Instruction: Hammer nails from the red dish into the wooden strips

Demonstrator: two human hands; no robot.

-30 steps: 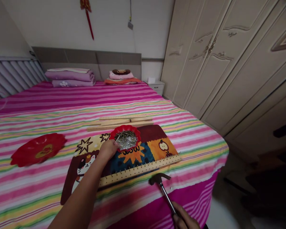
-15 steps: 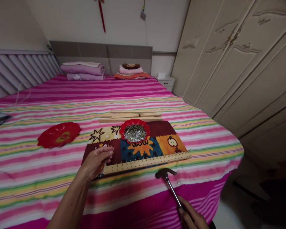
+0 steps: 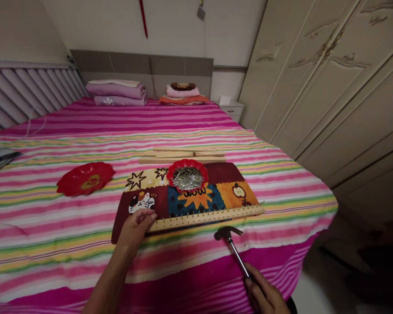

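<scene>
My right hand grips the handle of a claw hammer, its head over the striped bedspread just in front of a wooden strip. At the left end of this wooden strip is my left hand, fingertips pinched together on a nail that they now mostly hide. Nails stand in a row along the strip, with small dark holes or dots beside them. Behind the strip, a red scalloped bowl holds a heap of loose nails. The strip and bowl rest on a patterned mat.
Several bare wooden strips lie beyond the mat. A red scalloped dish with a gold mark sits to the left on the striped bedspread. Folded bedding is stacked near the headboard, and a wardrobe stands at right.
My left hand has left the bowl of nails and come down to the strip's left end, with a nail between its fingers. My right hand keeps hold of the hammer. The view has shifted.
</scene>
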